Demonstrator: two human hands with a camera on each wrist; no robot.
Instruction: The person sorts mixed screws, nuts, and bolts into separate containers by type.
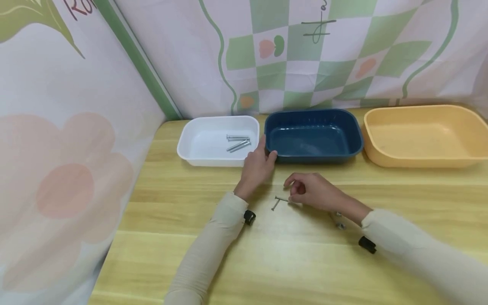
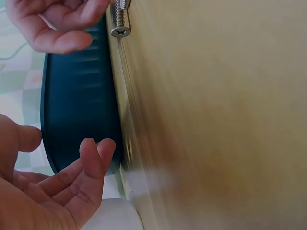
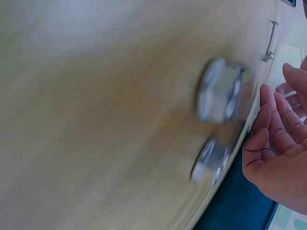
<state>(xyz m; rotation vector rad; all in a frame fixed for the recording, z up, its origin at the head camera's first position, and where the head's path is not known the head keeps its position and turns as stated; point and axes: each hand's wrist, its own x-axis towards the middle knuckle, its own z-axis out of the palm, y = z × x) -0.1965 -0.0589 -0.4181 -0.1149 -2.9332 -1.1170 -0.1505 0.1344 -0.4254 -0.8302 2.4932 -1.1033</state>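
Pale wood tabletop (image 1: pixel 297 262) carries three shallow plastic trays along the patterned cloth backdrop (image 1: pixel 305 55): a white tray (image 1: pixel 190 148) holding a few long silver bolts (image 1: pixel 238 143), a dark blue tray (image 1: pixel 354 142), bare inside, and a yellow tray (image 1: pixel 472 159). The left hand (image 1: pixel 256 167) lies relaxed, fingertips at the blue tray's near corner, gripping nothing. The right hand (image 1: pixel 310 190) curls its fingers over loose silver screws (image 1: pixel 278 201) on the wood; whether it pinches one, I cannot tell. Two small metal pieces (image 1: pixel 338 221) lie by the right wrist. Open tabletop stretches toward the near edge.
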